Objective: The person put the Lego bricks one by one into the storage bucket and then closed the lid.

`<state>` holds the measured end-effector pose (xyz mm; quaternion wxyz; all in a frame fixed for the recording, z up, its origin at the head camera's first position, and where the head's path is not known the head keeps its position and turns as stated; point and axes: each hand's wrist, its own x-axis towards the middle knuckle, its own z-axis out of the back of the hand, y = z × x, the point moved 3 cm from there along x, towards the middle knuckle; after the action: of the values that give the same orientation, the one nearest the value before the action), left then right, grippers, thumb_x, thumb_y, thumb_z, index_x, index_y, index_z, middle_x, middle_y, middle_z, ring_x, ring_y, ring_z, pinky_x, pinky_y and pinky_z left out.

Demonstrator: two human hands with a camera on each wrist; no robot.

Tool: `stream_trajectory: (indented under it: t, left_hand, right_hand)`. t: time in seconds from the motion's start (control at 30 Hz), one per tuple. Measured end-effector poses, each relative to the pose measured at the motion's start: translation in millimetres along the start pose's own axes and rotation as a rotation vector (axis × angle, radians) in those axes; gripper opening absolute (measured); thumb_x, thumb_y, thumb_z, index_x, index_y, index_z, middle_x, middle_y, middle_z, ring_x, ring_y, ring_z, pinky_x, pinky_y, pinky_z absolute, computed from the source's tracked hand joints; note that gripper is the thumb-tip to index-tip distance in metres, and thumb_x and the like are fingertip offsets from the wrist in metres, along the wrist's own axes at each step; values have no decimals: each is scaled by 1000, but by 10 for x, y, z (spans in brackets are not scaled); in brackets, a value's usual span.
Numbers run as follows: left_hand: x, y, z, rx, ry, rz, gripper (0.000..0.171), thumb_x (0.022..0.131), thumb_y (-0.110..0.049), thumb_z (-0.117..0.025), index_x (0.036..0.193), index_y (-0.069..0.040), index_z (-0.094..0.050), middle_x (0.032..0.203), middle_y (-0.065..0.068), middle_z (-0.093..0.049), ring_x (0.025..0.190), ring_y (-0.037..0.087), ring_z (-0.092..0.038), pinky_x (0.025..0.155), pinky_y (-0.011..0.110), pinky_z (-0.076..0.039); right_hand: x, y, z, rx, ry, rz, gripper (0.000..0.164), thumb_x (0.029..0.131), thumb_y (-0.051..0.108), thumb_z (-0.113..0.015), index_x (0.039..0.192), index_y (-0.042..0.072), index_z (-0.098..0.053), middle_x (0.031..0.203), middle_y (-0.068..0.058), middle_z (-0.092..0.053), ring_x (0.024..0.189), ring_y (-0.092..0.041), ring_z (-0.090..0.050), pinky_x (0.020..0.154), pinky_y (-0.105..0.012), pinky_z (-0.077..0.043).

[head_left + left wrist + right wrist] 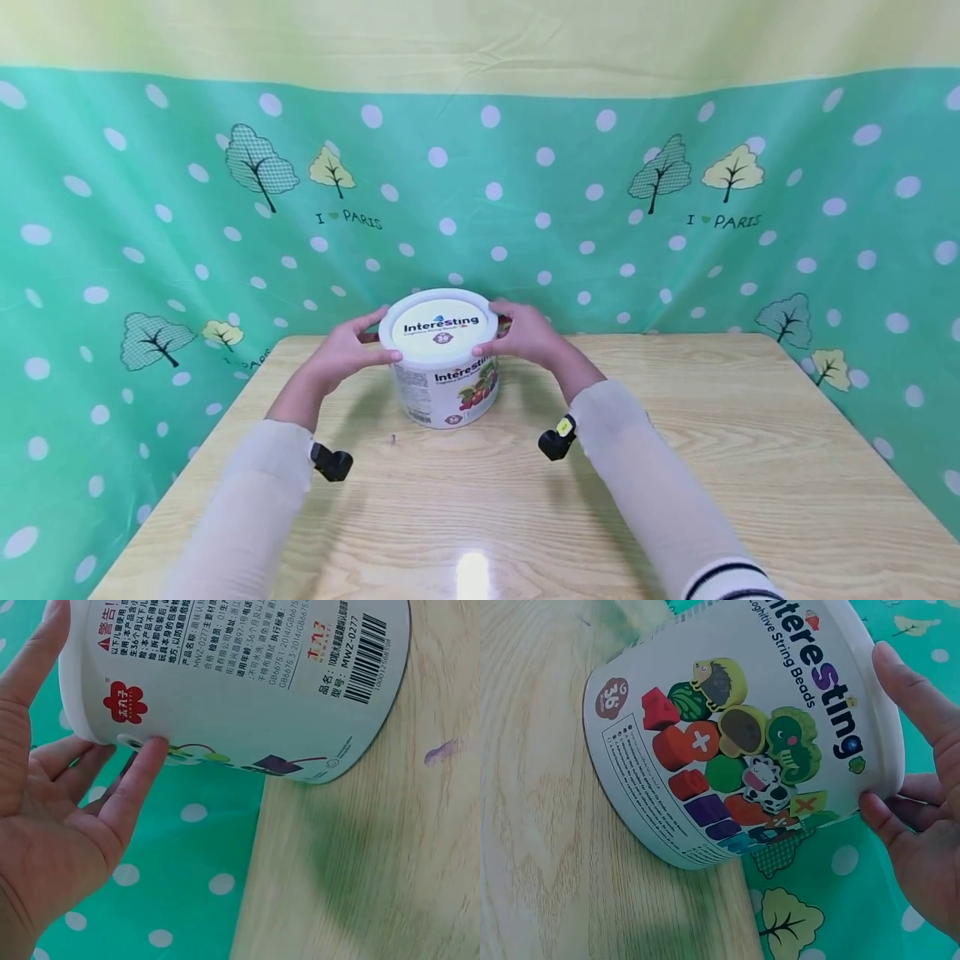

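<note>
A white lidded bucket (431, 392) printed "Interesting" stands upright at the back of the wooden table. My left hand (347, 354) holds it by the lid's left edge, with the thumb at the front and other fingers round the side. Opposite it, my right hand (531, 335) grips the lid's right edge. In the left wrist view, the bucket's side (240, 682) carries a barcode and small print, and fingertips of the left hand (67, 832) touch it below the rim. The right wrist view shows printed string beads on the bucket (727, 735), beside the right hand (930, 825). The lid is on.
The wooden table (712, 450) spreads out in front and to both sides. A tiny dark mark or bit (393, 439) lies left of the bucket's base. Close behind hangs a green polka-dot curtain (517, 217) with tree prints.
</note>
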<state>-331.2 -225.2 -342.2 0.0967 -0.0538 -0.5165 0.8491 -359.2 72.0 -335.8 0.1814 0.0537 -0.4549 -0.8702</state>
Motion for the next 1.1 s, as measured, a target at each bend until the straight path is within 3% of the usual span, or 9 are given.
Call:
stream_trajectory:
  t: [0.37, 0.5, 0.77, 0.93, 1.1]
  left_hand:
    - [-58, -17, 40, 53, 6, 3, 106, 72, -35, -87, 155, -13, -24, 160, 1, -23, 139, 33, -34, 111, 52, -33]
    - [-64, -43, 39, 95, 18, 0, 110, 71, -38, -88, 155, -10, -23, 161, 3, -20, 140, 35, -33, 111, 52, -34]
    - [-31, -29, 29, 116, 16, -9, 111, 70, -40, -88, 155, -9, -23, 162, 4, -16, 141, 35, -31, 112, 52, -32]
    - [-29, -18, 3, 105, 15, -2, 111, 70, -40, -87, 155, -11, -22, 161, 5, -20, 141, 35, -31, 111, 52, -33]
    - [-35, -19, -38, 56, 8, -1, 108, 72, -37, -87, 156, -13, -22, 160, 7, -24, 141, 34, -31, 111, 52, -34]
  right_hand:
    - [51, 38, -13, -105, 14, 30, 107, 60, 50, -90, 147, 9, -44, 152, -11, -38, 140, -29, -34, 113, -44, -32]
    - [53, 54, -6, -114, 22, 17, 107, 59, 50, -91, 147, 9, -44, 153, -11, -37, 141, -29, -32, 114, -44, -31]
    - [43, 42, 6, -89, 23, 15, 107, 59, 48, -91, 147, 10, -43, 156, -13, -32, 143, -29, -27, 115, -45, -28]
    - [16, -3, -2, -65, 11, 1, 108, 59, 49, -90, 149, 13, -41, 157, -11, -29, 144, -29, -25, 115, -46, -28]
    - [-48, -97, -55, -10, -22, -3, 106, 65, 51, -87, 152, 18, -35, 155, -9, -34, 139, -29, -35, 112, -46, -33]
